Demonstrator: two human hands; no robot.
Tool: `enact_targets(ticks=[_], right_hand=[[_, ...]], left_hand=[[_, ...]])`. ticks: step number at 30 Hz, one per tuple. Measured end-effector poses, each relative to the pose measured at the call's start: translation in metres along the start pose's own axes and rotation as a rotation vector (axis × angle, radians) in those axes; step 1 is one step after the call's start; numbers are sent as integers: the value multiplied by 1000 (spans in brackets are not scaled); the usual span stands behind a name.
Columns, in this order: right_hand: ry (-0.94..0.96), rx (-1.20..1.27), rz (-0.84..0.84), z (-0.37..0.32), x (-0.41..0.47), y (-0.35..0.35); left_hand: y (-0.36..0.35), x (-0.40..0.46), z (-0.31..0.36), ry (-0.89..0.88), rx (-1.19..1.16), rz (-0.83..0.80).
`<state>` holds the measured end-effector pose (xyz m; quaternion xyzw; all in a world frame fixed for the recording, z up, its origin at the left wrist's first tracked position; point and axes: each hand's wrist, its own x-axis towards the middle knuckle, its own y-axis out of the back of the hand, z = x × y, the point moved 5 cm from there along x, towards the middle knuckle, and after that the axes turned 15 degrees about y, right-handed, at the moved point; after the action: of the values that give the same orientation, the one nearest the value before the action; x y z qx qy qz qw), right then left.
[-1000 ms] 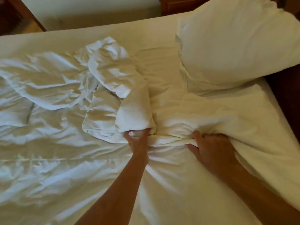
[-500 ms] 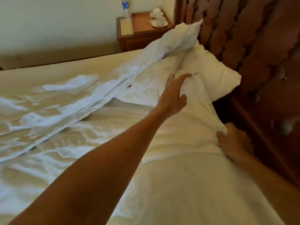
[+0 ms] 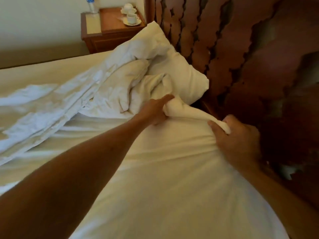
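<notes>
White duvet (image 3: 172, 178) covers the near side of the bed, its top edge bunched into a rope just beside the pillow (image 3: 183, 73). Left hand (image 3: 158, 110) and right hand (image 3: 237, 140) each clench that rope, fingers curled tight. Judged part-done: edge not spread, crumpled sheet (image 3: 57, 109) unsmoothed.

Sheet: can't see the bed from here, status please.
Left hand grips bunched sheet. Right hand grips its other end. Pillow close behind, by headboard.
</notes>
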<state>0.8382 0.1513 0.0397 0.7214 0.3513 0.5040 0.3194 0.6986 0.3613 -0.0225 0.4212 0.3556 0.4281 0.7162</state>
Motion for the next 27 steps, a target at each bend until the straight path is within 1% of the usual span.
enact_targets(ticks=[1,2,3,4,5,6,7,8,9,10,11,12,14,16,18,19,20,21,23,24,25,27], right_hand=[[-35,-8,87,5,4,7],[-92,-14,103,13,0,6],[-162,-8,72,21,-9,-4],[-245,-32,-25,27,-23,-21],[-298,-76,-190,31,-42,-43],[-327,-86,-388,33,-63,-66],[-381,-51,-545,37,-84,-82],[-470,22,-643,41,-101,-90],[-574,106,-676,45,-114,-91],[-649,175,-667,47,-125,-85],[-669,213,-643,47,-134,-77],[-651,212,-630,45,-144,-68],[-553,84,-657,34,-155,-47],[-454,-50,-732,32,-158,-45],[-475,-103,-767,44,-154,-58],[-494,-109,-760,48,-150,-65],[-519,-107,-748,50,-153,-70],[-535,-89,-715,50,-154,-74],[-561,-51,-616,53,-167,-79],[-558,-45,-596,56,-175,-81],[-551,-46,-600,61,-179,-85],[-577,-34,-633,69,-179,-91]], left_hand=[[19,15,2,25,-62,93],[36,26,6,69,-189,197],[48,32,7,113,-315,288],[50,37,6,118,-392,284],[36,36,6,82,-374,152],[10,28,6,26,-262,-47],[-20,15,2,-3,-89,-223],[-47,1,-5,-2,62,-317],[-69,-9,-13,32,163,-357],[-83,-16,-19,61,214,-370],[-91,-19,-22,92,233,-374],[-94,-20,-25,120,243,-374],[-95,-20,-26,154,252,-316],[-83,-27,-12,154,163,-160],[-68,-41,14,79,85,67],[-66,-48,25,25,85,118],[-74,-57,33,-40,119,66],[-86,-62,35,-83,175,-57],[-120,-71,23,-71,318,-361],[-134,-70,16,-34,354,-422],[-143,-66,13,6,369,-425],[-150,-63,22,52,383,-376]])
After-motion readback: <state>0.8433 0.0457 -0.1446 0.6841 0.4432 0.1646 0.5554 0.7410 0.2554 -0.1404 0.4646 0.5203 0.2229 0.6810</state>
